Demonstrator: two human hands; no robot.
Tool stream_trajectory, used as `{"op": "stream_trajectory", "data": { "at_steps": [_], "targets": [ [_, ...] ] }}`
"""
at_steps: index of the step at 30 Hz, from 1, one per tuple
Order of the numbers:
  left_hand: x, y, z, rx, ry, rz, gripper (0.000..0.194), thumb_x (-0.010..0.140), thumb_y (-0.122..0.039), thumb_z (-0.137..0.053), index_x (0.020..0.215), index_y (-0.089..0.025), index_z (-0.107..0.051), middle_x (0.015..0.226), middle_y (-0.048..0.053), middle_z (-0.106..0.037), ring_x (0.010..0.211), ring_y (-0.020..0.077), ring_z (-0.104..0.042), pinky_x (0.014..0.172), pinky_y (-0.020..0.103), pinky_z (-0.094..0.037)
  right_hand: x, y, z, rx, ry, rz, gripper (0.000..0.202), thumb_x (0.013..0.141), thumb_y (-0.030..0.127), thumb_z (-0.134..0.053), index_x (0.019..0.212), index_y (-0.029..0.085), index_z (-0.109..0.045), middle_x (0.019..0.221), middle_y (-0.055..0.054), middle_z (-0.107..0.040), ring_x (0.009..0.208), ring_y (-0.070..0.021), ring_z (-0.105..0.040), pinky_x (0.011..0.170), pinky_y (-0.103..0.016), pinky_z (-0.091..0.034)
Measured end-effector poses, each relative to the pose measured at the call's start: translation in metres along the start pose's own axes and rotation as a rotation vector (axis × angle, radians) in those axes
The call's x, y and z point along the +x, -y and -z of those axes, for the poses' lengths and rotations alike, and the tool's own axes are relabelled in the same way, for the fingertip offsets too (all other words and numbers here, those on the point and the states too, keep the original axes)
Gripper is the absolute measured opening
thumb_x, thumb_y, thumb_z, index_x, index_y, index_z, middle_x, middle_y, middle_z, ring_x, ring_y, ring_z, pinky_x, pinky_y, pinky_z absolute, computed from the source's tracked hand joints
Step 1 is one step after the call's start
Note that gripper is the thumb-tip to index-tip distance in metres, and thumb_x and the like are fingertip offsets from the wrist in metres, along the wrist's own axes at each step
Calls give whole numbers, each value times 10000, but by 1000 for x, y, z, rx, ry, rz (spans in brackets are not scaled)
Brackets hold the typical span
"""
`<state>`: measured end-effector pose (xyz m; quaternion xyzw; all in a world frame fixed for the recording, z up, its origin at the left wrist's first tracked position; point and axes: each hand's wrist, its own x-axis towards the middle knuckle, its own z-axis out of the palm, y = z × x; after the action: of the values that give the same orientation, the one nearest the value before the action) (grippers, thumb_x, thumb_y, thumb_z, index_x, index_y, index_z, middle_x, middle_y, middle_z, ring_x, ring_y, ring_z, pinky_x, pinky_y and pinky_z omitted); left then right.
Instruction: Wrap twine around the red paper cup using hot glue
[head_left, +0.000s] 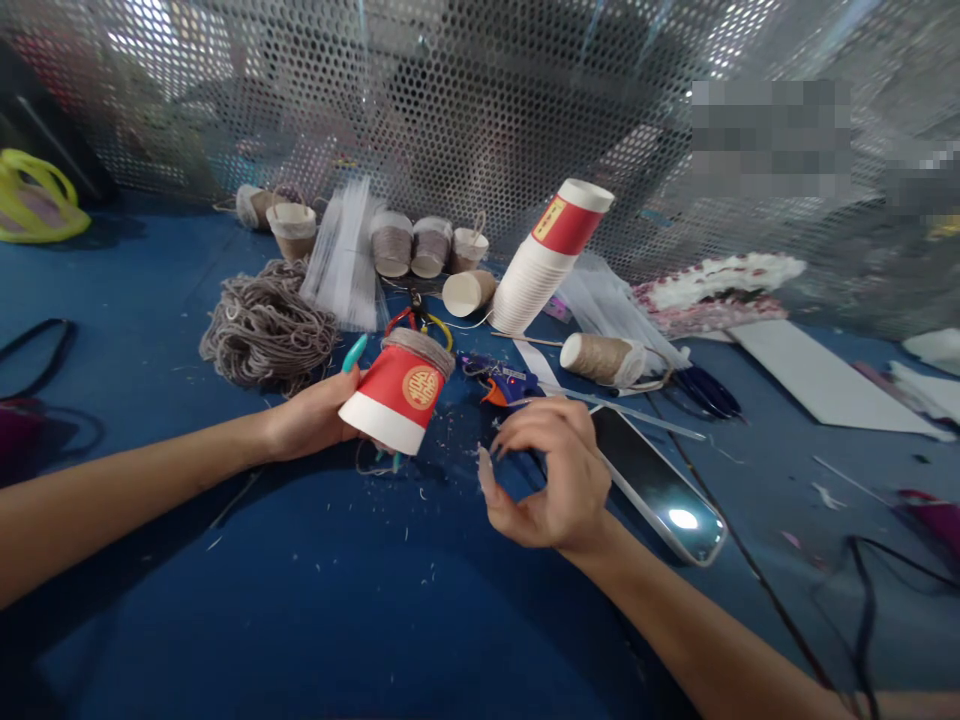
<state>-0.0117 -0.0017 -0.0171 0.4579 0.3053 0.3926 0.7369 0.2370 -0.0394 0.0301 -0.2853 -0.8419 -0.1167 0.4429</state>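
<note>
My left hand (319, 410) grips a red and white paper cup (388, 400) tilted on its side. Grey yarn is wound around the cup's far end, and a gold emblem marks its red band. Turquoise nails show above and below the cup; the other fingers are hidden behind it. To the right, my right hand (551, 470) hovers over the table with curled fingers, thumb and fingertips slightly apart and nothing visible between them. Just beyond it lies a blue glue gun (517, 388) with an orange trigger. A tool with red and yellow handles (439, 328) is partly hidden behind the cup.
A grey yarn bundle (270, 325) lies left of clear sticks (346, 255). Several yarn-wrapped cups (392, 245) stand behind. A leaning cup stack (536, 275) rises at centre back. A phone (660, 485) lies beside my right wrist. Perforated metal (465, 100) borders the blue table.
</note>
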Motion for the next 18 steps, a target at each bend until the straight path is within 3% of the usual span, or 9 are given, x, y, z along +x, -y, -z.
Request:
{"op": "stream_trajectory", "data": {
  "at_steps": [3,6,9,12,15,18],
  "targets": [
    [-2,1,-3,45,-12,7,522,716,-597,-732,1040,-190,-684,945,91,-742,883,251,-694,778,344,-542,-2,1,-9,154,-52,-125,659,659,365,-760,1210,209,-434,1146,-131,-588,1085,-309,-595,882,-531,-510],
    [-6,-8,-13,177,23,-5,568,673,-439,-824,1147,-197,-625,1157,94,-709,1083,278,-648,887,348,-515,-8,0,-18,295,57,-192,966,645,393,-808,1419,224,-255,1484,-183,-347,1406,-366,-350,1100,-611,-379],
    [-9,-16,-21,254,85,3,528,711,-336,-803,1175,-187,-597,1253,108,-676,1193,304,-597,946,390,-496,-14,-1,-23,435,124,-239,972,713,276,-776,1471,285,-167,1591,-129,-194,1478,-327,-233,1163,-586,-334],
    [-10,-17,-24,276,98,11,499,728,-292,-780,1174,-178,-590,1261,114,-674,1195,309,-598,957,425,-494,-17,-1,-25,550,133,-241,910,760,188,-722,1461,343,-162,1625,-84,-99,1470,-317,-264,1152,-585,-358],
    [-9,-14,-25,266,64,-24,484,720,-286,-783,1152,-178,-594,1238,108,-686,1178,306,-610,965,434,-494,-17,0,-24,534,151,-261,870,767,166,-710,1436,364,-191,1615,-90,-119,1416,-318,-365,1132,-601,-374],
    [-6,-12,-27,243,-47,-100,518,704,-303,-795,1164,-189,-585,1241,102,-682,1176,300,-611,987,422,-484,-14,2,-22,452,125,-320,804,752,191,-723,1387,342,-254,1542,-118,-240,1384,-319,-390,1086,-581,-433]
  ]
}}
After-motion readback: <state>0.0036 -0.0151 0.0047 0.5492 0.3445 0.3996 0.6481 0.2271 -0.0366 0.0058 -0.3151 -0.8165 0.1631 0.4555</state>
